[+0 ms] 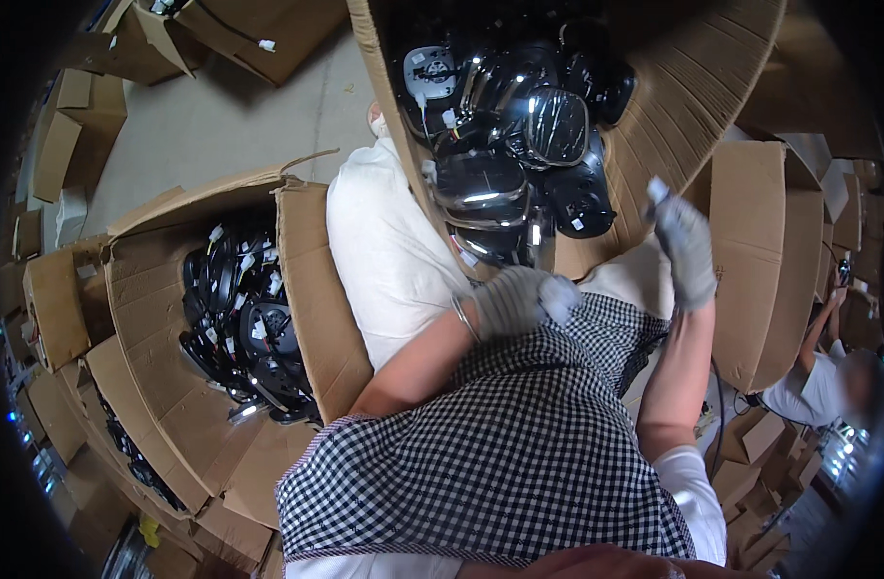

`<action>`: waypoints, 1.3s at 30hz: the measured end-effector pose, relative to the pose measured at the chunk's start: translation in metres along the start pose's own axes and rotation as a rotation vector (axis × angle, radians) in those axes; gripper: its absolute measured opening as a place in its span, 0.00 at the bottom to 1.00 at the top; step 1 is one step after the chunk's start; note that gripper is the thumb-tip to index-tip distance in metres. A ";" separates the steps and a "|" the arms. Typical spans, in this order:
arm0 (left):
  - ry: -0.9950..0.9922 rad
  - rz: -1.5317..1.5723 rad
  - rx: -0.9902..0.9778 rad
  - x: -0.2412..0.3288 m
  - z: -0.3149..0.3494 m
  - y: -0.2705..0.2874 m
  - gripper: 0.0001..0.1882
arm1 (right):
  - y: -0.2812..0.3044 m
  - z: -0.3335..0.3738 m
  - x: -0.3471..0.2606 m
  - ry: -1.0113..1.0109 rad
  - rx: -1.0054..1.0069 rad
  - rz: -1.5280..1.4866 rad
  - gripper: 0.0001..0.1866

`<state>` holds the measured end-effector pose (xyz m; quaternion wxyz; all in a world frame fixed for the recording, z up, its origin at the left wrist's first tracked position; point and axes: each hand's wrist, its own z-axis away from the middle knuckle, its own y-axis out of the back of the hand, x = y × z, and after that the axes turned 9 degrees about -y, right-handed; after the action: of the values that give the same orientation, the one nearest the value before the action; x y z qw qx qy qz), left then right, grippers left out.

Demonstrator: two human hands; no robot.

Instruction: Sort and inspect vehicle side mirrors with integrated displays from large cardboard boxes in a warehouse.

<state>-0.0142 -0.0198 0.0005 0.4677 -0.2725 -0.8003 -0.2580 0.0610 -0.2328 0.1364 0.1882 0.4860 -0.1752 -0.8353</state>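
Observation:
My left hand (522,301), in a grey-white glove, is in front of my checked apron (481,434), just below the near edge of the large cardboard box (688,116). Its fingers are curled together; whatever they hold is hidden. My right hand (686,249), gloved too, is raised beside the same box's right side, fingers pressed together around a pale tip that is blurred. Inside the box lie several black mirror-like units, among them a glossy one (558,125) with a bright rim, and a grey-white backed one (430,72) with a cable and white connector.
At my left, an open cardboard box (341,299) holds a heap of black units with wires (232,318). A tall carton (751,261) stands at the right. Further cartons (80,135) stand on the floor (239,130). Another person (814,391) is at the far right.

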 end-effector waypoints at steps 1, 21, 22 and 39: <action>0.030 0.030 -0.042 0.029 -0.015 0.005 0.13 | -0.007 -0.018 -0.016 0.058 -0.039 -0.039 0.21; 0.246 0.814 0.709 0.021 0.006 0.046 0.22 | -0.188 -0.147 0.031 0.499 -0.262 0.793 0.10; 0.239 0.823 0.704 0.021 0.007 0.047 0.22 | -0.176 -0.140 0.030 0.571 -0.219 0.679 0.11; 0.125 0.137 0.903 -0.002 -0.006 0.027 0.16 | -0.146 -0.033 0.061 0.386 -0.055 -0.122 0.16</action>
<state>0.0086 -0.0050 0.0060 0.6028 -0.0776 -0.7831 0.1321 0.0411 -0.1386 0.0062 0.1803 0.6416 -0.0833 -0.7409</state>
